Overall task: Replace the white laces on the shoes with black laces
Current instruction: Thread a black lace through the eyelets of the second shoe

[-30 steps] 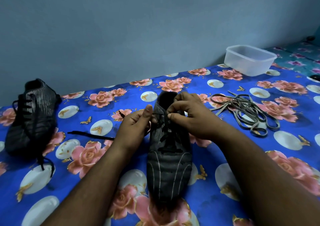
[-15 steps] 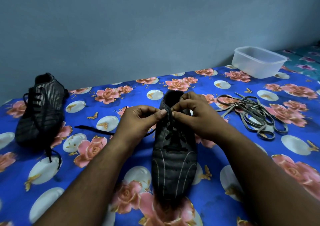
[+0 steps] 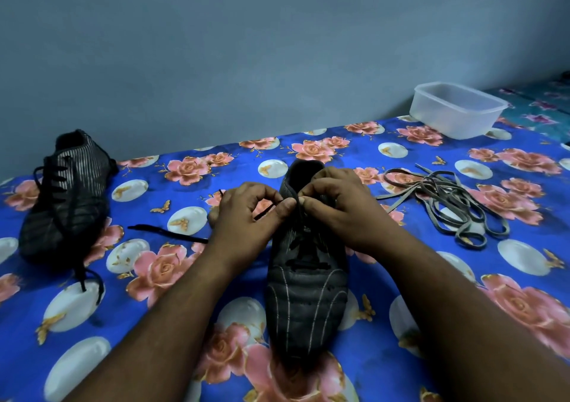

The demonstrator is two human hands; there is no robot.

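Both hands, left [image 3: 246, 213] and right [image 3: 336, 210], pinch a thin black lace [image 3: 268, 209] at the collar of a ribbed, striped shoe [image 3: 307, 290] lying on the floral bedsheet [image 3: 431, 278]. Flat pale laces [image 3: 447, 204] lie tangled to its right.

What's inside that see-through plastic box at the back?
The plastic box on the flowered sheet looks empty through its cloudy walls. Its floor is hidden from this angle, so something small and flat could lie there unseen.
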